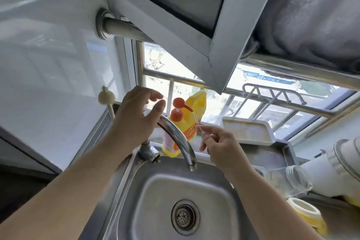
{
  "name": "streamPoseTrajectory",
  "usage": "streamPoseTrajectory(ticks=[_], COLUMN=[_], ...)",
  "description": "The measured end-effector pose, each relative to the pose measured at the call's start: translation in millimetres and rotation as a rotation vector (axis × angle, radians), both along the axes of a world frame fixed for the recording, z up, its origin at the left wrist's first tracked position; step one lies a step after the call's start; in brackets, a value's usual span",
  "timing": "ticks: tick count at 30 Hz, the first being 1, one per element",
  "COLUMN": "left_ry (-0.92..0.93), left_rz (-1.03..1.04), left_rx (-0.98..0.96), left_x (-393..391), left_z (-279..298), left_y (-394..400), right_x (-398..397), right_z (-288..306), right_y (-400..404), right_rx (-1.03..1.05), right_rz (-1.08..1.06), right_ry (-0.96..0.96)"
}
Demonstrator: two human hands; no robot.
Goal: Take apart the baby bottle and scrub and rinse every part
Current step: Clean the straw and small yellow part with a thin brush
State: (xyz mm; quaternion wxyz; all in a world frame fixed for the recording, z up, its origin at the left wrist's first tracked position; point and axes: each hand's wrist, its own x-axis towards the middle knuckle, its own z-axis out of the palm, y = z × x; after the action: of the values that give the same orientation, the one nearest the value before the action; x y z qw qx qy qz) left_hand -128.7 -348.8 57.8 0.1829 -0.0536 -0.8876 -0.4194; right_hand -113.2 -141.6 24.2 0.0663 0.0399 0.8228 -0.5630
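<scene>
You are pinching a thin clear straw (pixel 197 122), a small inner part of the baby bottle, between the fingertips of your right hand (pixel 220 145), and you are holding it upright just beside the arch of the faucet (pixel 175 138), above the steel sink (pixel 155 191). Your left hand (pixel 136 115) is hovering with loosely spread fingers above the back of the faucet and is gripping nothing; I judge that it is reaching for the tap or for the soap. The other parts are lying on the counter at your right: the clear glass bottle body (pixel 298 180) is resting on its side with the threaded mouth toward the sink, and a yellow and cream collar (pixel 305 212) is standing near it. So the taking apart is looking finished, but no water is running and the sink is looking dry, therefore I think most of the scrubbing and rinsing is still waiting for you. A yellow dish soap bottle (pixel 187 122) with an orange pump is standing behind the faucet; its label is showing some print, but it is too blurred for reading. A cream silicone brush (pixel 106 98) is standing at the left wall, and a white tray (pixel 251 130) is sitting on the window sill.
</scene>
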Motion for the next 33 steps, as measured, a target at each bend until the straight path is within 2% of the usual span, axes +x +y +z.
streamPoseTrajectory(ticks=[4,6,9,13,18,27,33], left_ry=[-0.188,-0.315,-0.449,-0.415,-0.245,-0.343,-0.364], left_rz=[-0.270,-0.390,-0.410,-0.367,-0.326,-0.285,-0.243], left_rx=[-0.225,-0.255,-0.242,-0.203,-0.252,-0.078,-0.065], left_x=[-20,-25,-28,-30,-25,-31,-28], left_z=[14,19,20,14,2,0,4], left_y=[9,15,18,19,21,16,15], right_x=[-14,-19,-22,-27,-30,-28,-29], right_z=[1,3,5,5,6,11,12], right_y=[2,3,6,5,5,8,5], right_rx=[0.004,0.011,0.016,0.005,0.013,0.101,0.107], right_rz=[-0.012,-0.004,0.041,0.078,0.110,0.128,0.124], right_ry=[-0.030,-0.041,-0.033,-0.044,-0.029,0.013,0.002])
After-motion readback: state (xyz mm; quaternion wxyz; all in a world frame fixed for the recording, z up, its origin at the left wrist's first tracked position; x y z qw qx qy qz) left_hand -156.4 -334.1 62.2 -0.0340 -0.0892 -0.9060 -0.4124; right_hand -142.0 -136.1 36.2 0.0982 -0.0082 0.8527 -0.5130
